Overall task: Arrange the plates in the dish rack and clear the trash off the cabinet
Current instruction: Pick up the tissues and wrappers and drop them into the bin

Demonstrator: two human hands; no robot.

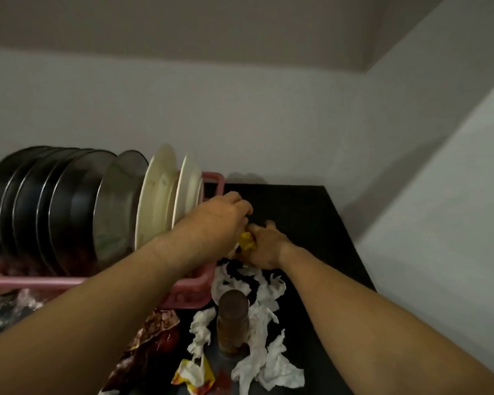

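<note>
Yellow wrapper (246, 242) sits bunched between both hands, just beside the pink dish rack (196, 285) where the plates (160, 195) stand upright. The right hand (265, 246) curls round it; the left hand (220, 220) bends over the top — whether it pinches anything is hidden. Best ball it tight, then sweep the white tissue scraps (268, 363) off the black cabinet (311, 212) without toppling the brown bottle (233, 320)

Yellow wrapper (246, 243) mostly out of view
</note>
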